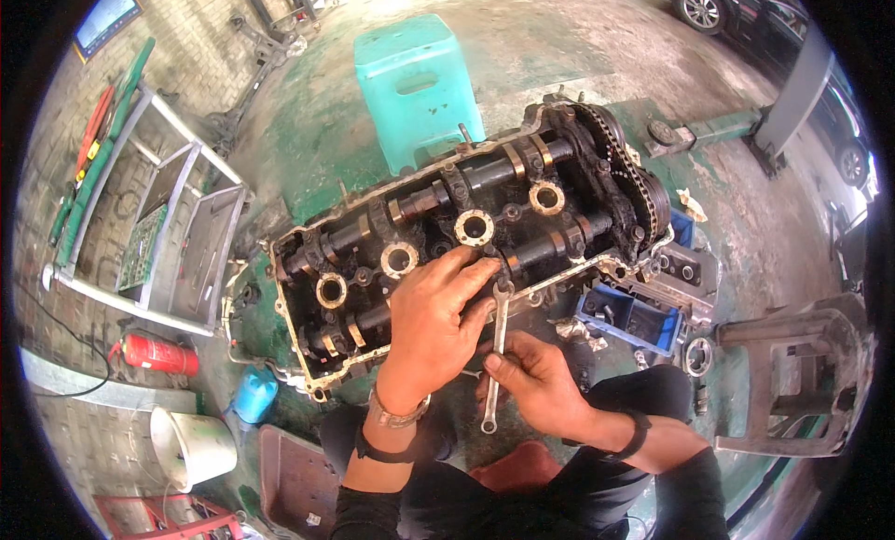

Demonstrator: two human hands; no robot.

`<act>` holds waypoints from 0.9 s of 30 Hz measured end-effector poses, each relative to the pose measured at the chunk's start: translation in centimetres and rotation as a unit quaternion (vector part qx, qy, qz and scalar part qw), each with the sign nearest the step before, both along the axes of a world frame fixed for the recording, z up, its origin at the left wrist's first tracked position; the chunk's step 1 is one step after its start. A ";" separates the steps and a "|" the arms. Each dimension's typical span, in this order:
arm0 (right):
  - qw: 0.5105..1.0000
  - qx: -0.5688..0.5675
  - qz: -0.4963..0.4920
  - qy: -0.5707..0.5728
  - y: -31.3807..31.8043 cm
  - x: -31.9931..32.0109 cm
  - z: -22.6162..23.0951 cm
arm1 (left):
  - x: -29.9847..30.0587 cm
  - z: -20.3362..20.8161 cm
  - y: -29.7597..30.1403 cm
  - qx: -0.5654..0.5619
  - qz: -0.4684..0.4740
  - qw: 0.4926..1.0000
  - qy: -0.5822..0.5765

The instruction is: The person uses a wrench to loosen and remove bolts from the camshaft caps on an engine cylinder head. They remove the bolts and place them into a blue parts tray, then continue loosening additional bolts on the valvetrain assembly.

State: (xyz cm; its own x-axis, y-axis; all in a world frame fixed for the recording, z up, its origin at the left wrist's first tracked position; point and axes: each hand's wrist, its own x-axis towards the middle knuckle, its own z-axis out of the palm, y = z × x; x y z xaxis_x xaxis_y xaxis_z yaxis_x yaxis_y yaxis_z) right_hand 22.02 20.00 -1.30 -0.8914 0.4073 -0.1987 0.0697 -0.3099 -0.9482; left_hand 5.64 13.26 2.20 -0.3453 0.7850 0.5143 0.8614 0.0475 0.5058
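A cylinder head (280, 307) with dark, oily camshafts and several pale spark plug tube rims lies in front of me, tilted up to the right. A timing chain (623, 162) runs at its right end. My right hand (541, 381) grips the shank of a silver combination wrench (501, 339). The wrench's upper end sits at a bolt on the near camshaft side, and its ring end hangs below my fingers. My left hand (431, 316) is stretched over the head's near edge. Its fingertips rest on the metal beside the wrench's upper end, with the thumb apart.
A teal plastic stool (410, 69) stands beyond the cylinder head. Blue parts bins (653, 330) and a grey stool (792, 372) are at right. At left are a metal rack (140, 302), a red fire extinguisher (160, 353) and a white bucket (191, 447). A lift arm (713, 130) lies at far right.
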 end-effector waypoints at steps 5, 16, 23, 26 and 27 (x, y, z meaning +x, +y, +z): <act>0.997 -0.080 -0.012 0.018 -0.3 -0.3 0.0 | -0.1 -0.2 0.1 -0.004 0.002 1.000 -0.005; 0.996 -0.044 -0.074 0.027 -1.4 -1.6 0.0 | 0.1 -0.1 -0.5 -0.040 0.022 0.998 -0.046; 0.987 -0.046 -0.104 0.112 -1.3 -2.6 -0.4 | -1.4 -0.5 -0.5 -0.052 -0.011 0.997 -0.050; 0.990 -0.085 -0.069 0.095 -1.1 -2.8 -0.5 | -2.0 -1.0 -0.7 -0.067 -0.012 0.997 -0.041; 0.988 -0.098 -0.061 0.106 -1.1 -2.9 -0.7 | -2.1 -1.1 -0.8 -0.077 -0.003 0.997 -0.032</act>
